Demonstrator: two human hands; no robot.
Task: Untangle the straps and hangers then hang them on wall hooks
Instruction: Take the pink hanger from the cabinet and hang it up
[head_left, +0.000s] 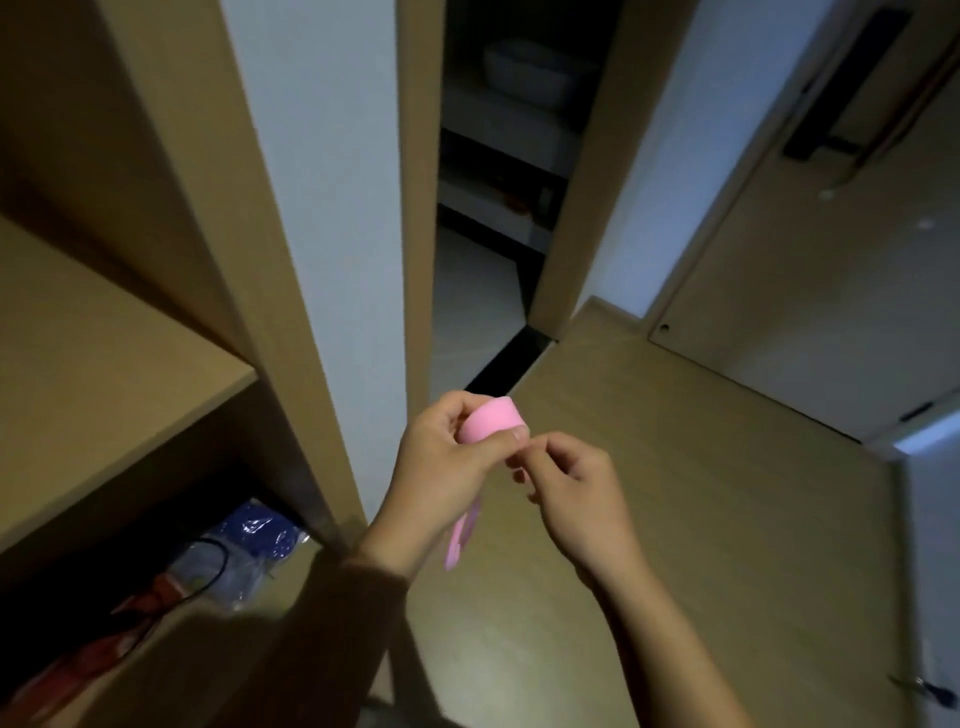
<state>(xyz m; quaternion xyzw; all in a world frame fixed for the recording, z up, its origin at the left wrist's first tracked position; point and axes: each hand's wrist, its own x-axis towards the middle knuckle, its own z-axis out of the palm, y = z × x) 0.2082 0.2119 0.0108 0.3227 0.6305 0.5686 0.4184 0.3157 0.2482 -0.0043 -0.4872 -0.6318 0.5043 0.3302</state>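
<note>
A pink strap (488, 420) forms a short loop at the centre of the head view. My left hand (447, 467) grips that loop between thumb and fingers. A pink tail (460, 540) of the strap hangs below the left hand. My right hand (566, 483) is just to the right, its fingertips pinching the strap's end beside my left thumb. Both hands are held over the wooden floor. No hanger or wall hook is visible.
A wooden shelf unit (119, 332) stands at the left, with a blue bag (254, 527) and a black cable (213, 561) on its low shelf. A white wall panel (332, 208) and a dark doorway (498, 208) lie ahead. A wooden door (810, 291) is at the right.
</note>
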